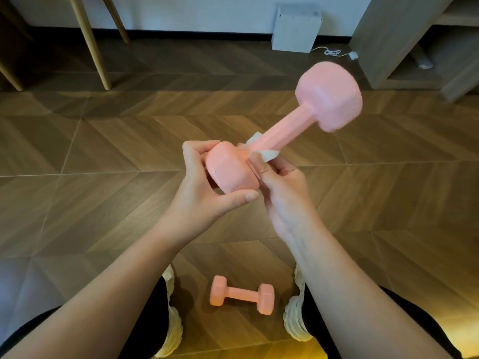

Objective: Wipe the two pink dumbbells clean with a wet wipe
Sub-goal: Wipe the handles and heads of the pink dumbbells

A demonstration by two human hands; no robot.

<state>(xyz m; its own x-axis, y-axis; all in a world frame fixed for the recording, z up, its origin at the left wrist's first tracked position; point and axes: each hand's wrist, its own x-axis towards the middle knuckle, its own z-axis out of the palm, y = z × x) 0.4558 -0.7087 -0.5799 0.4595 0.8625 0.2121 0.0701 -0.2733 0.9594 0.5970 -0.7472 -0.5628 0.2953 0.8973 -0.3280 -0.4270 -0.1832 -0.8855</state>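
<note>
— Where is the dumbbell that is being wiped?
— A pink dumbbell (pixel 285 136) is held up in the air in front of the body. It is tilted, with the far head raised to the upper right and slightly blurred.

— How is it gripped?
— The near head is clasped by the left hand (pixel 204 193), fingers curled over the top and thumb pressed underneath. The wet wipe (pixel 269 153) is wrapped round the handle just beside that head and is pinched there by the right hand (pixel 282 193). White corners of the wipe are seen on both sides of the handle.

— And the other one?
— A second dumbbell (pixel 241 294) is laid flat on the wooden floor (pixel 103 151), well below the hands. It is flanked by two pale shoes (pixel 172 320), touched by neither.

— What is seen farther off?
— A white box (pixel 295 29) is set against the far wall, with a white cable (pixel 334 52) coiled beside it. Wooden legs (pixel 90 42) are seen at the upper left, and a shelf unit (pixel 414 40) at the upper right.
</note>
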